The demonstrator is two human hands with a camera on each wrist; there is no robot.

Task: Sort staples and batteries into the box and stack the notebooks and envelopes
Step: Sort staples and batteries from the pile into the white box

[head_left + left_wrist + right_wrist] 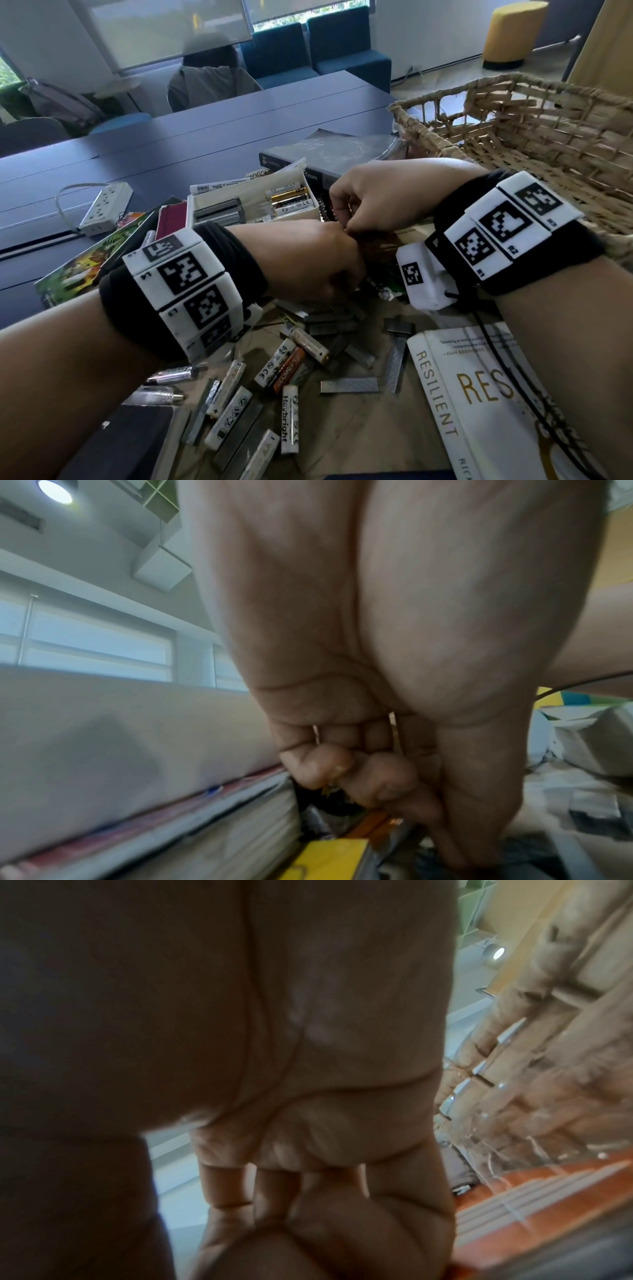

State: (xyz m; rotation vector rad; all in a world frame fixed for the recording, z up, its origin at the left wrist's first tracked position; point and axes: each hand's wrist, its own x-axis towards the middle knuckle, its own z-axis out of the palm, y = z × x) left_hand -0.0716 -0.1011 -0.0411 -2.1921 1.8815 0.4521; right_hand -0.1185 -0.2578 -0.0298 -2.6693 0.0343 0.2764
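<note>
both hands meet at frame centre, left hand (pixel 308 260) and right hand (pixel 380 198), fingers curled; what they pinch is hidden. the box (pixel 253 205) sits just above them. loose batteries (pixel 291 363) below look smooth and likely to roll: grip mid-body. staple strips (pixel 349 385) seem brittle: take them by the long edges.

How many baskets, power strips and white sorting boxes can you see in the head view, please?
basket: 1
power strip: 1
white box: 1
Total: 3
</note>
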